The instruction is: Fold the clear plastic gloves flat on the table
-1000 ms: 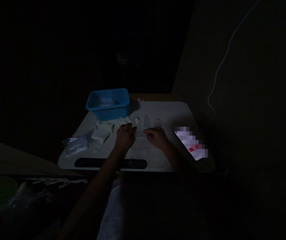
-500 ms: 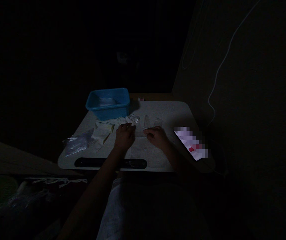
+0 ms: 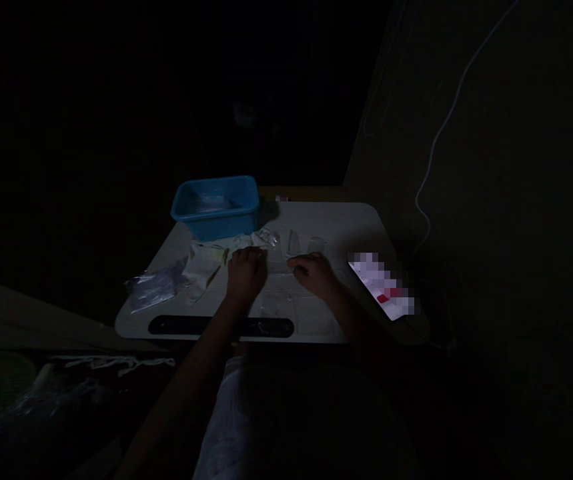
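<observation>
Clear plastic, a thin sheet point(image 3: 281, 297), is being pressed flat on the table point(image 3: 336, 223), pinned between the left hand point(image 3: 246, 272) and right hand point(image 3: 316, 273), set apart and knuckles-down, grip unclear in the dark; beyond it, the blue tub point(image 3: 216, 208); smoothing seems next.

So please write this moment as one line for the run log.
left hand: flat on clear plastic sheet | right hand: curled on sheet | blue plastic tub: behind, on white table
</observation>
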Available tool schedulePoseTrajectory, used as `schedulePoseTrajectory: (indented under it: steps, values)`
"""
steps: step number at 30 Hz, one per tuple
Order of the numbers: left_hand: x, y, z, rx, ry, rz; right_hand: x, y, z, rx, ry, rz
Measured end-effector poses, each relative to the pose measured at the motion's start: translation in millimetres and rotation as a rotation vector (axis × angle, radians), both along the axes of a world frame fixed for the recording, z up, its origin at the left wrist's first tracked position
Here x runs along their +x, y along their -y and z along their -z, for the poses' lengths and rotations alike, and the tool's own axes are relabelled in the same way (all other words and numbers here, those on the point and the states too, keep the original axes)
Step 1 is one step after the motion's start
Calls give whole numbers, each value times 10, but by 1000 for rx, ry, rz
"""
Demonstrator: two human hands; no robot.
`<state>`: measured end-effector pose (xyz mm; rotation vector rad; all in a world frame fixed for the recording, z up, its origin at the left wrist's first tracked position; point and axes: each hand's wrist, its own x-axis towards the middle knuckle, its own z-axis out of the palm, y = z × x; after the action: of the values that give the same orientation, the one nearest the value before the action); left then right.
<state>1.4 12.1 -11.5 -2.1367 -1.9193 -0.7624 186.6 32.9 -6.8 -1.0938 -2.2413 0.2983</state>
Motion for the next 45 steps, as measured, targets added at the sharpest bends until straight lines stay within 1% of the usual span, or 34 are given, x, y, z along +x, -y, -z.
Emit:
schedulePoseTrajectory:
  steps: [5,9,14,18,20,22,24,31,34,36,40,42,45]
  values:
    - [18,26,1,-50,-67,40,-7,6,-13,4,3,9]
    - [19,40,-14,-98,-95,31,-4,-5,-5,-3,6,-2]
    - [35,52,-50,-114,-121,24,-2,-10,3,9,6,2]
    - [60,70,-89,-111,-91,18,-6,-2,-5,7,1,4]
    - [59,71,-94,-103,-65,54,-8,-1,-6,9,-7,2]
    - [48,66,-85,-116,-74,119,-9,-3,-5,13,-5,4]
    - [35,57,-69,-138,-109,156,-10,-8,0,9,2,8]
    - [47,55,-57,-161,-171,112,-8,-17,10,12,13,14]
    - [49,53,-66,-151,-148,98,-6,-15,9,12,8,7]
    - [37,43,-69,-134,-95,98,-4,-17,9,8,3,3]
    - [11,19,-55,-102,-14,187,-2,-24,17,-3,-8,2]
    - [9,16,-41,-106,-43,227,-4,-22,20,-1,-8,2]
    - [20,24,-20,-125,-107,214,-9,-6,14,3,2,21]
